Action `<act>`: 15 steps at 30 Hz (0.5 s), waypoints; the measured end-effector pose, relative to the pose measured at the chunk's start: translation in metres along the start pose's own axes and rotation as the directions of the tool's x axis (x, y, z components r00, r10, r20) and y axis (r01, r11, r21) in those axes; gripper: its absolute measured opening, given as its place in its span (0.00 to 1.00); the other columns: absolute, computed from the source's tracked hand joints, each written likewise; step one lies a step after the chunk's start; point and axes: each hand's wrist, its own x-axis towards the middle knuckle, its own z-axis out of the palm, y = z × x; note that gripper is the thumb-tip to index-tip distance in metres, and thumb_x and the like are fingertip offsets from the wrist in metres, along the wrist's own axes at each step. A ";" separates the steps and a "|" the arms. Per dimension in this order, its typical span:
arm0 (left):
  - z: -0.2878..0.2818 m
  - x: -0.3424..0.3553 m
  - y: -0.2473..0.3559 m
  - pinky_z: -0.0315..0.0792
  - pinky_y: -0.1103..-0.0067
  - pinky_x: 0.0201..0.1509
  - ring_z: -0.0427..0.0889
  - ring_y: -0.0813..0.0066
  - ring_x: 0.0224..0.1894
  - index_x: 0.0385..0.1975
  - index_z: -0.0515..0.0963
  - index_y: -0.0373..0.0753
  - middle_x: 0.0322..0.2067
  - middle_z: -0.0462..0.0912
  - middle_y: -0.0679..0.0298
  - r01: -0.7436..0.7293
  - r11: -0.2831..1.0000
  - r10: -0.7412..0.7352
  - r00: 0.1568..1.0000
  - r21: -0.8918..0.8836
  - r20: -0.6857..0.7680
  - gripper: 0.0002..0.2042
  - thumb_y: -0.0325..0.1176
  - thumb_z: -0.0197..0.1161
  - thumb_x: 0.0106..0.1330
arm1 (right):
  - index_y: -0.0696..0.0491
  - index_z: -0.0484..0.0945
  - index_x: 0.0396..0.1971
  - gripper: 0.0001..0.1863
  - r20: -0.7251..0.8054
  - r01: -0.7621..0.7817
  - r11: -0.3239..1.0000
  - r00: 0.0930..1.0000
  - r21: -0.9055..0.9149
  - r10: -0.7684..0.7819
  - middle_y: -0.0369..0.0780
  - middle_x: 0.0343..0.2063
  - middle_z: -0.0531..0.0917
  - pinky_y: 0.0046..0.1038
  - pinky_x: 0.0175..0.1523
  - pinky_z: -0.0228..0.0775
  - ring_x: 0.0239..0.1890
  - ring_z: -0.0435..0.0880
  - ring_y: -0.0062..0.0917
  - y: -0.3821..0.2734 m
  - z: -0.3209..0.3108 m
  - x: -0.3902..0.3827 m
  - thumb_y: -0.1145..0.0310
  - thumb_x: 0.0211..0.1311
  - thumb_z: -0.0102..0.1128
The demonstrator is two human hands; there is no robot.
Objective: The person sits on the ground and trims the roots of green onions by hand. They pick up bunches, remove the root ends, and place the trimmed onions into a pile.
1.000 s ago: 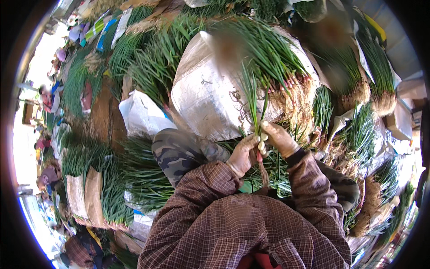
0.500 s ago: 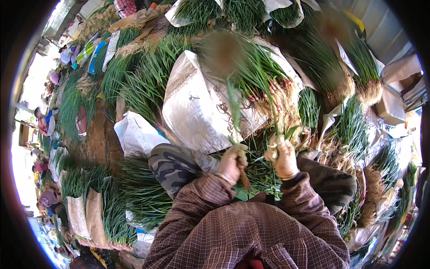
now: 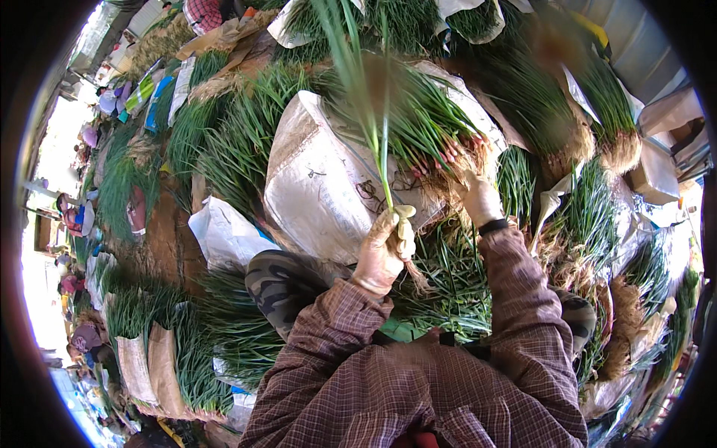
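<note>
My left hand grips the white root end of a few green onions, whose long green leaves stand straight up in front of me. My right hand reaches forward into the root ends of a heap of green onions lying on a white woven sack. The fingers of my right hand are buried among the reddish roots, so what they hold is hidden. Both arms wear a brown checked shirt.
Bundles of green onions lie all around: at left, right and below left. My knee in camouflage trousers is bent beside a white plastic bag. Several people sit at the far left.
My right hand let go of the small bunch and moved forward into the heap on the sack. My left hand stayed shut on the bunch and lifted it slightly.
</note>
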 end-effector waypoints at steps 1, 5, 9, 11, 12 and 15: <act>-0.011 0.004 -0.009 0.61 0.86 0.19 0.64 0.86 0.16 0.49 0.75 0.36 0.18 0.68 0.75 0.050 0.997 -0.053 0.998 -0.066 -0.046 0.14 0.38 0.55 0.71 | 0.53 0.78 0.49 0.19 0.090 -0.045 0.985 0.994 -0.165 0.060 0.46 0.36 0.85 0.36 0.44 0.76 0.38 0.85 0.38 -0.004 -0.002 0.006 0.58 0.64 0.56; -0.056 0.010 -0.031 0.56 0.86 0.19 0.61 0.88 0.15 0.54 0.72 0.34 0.15 0.63 0.77 0.154 0.987 -0.157 0.986 -0.049 -0.061 0.17 0.39 0.51 0.73 | 0.53 0.80 0.37 0.16 0.002 0.017 0.989 1.000 -0.146 -0.017 0.42 0.29 0.82 0.35 0.38 0.74 0.32 0.83 0.37 -0.006 -0.002 -0.015 0.54 0.64 0.57; -0.049 0.018 -0.035 0.75 0.82 0.29 0.81 0.76 0.28 0.55 0.73 0.35 0.35 0.84 0.60 0.210 0.968 -0.158 0.936 0.138 -0.315 0.16 0.35 0.53 0.72 | 0.53 0.81 0.30 0.15 0.077 0.086 0.979 0.992 0.187 -0.102 0.39 0.21 0.82 0.28 0.25 0.72 0.19 0.79 0.25 -0.065 -0.037 -0.066 0.55 0.64 0.59; -0.055 0.021 -0.047 0.78 0.79 0.38 0.82 0.72 0.37 0.56 0.72 0.35 0.46 0.82 0.55 0.179 0.984 -0.167 0.923 0.004 -0.347 0.17 0.35 0.53 0.72 | 0.53 0.83 0.31 0.14 0.111 0.209 0.956 0.966 0.206 -0.235 0.41 0.22 0.82 0.30 0.24 0.74 0.18 0.80 0.33 -0.081 -0.031 -0.094 0.57 0.61 0.62; -0.055 0.022 -0.042 0.77 0.79 0.43 0.81 0.74 0.41 0.55 0.73 0.34 0.46 0.81 0.58 0.230 0.973 -0.228 0.950 -0.015 -0.215 0.16 0.35 0.52 0.72 | 0.55 0.84 0.34 0.16 0.047 0.311 0.906 0.940 0.287 -0.337 0.44 0.24 0.83 0.31 0.25 0.74 0.19 0.81 0.35 -0.083 -0.022 -0.102 0.56 0.60 0.64; -0.063 0.021 -0.049 0.75 0.80 0.38 0.77 0.77 0.32 0.50 0.75 0.33 0.29 0.77 0.69 0.128 0.988 -0.142 0.970 -0.084 -0.199 0.15 0.37 0.53 0.72 | 0.55 0.83 0.38 0.24 0.412 -0.170 0.889 0.911 0.424 -0.022 0.41 0.30 0.86 0.27 0.36 0.77 0.28 0.84 0.22 -0.068 -0.019 -0.094 0.46 0.60 0.61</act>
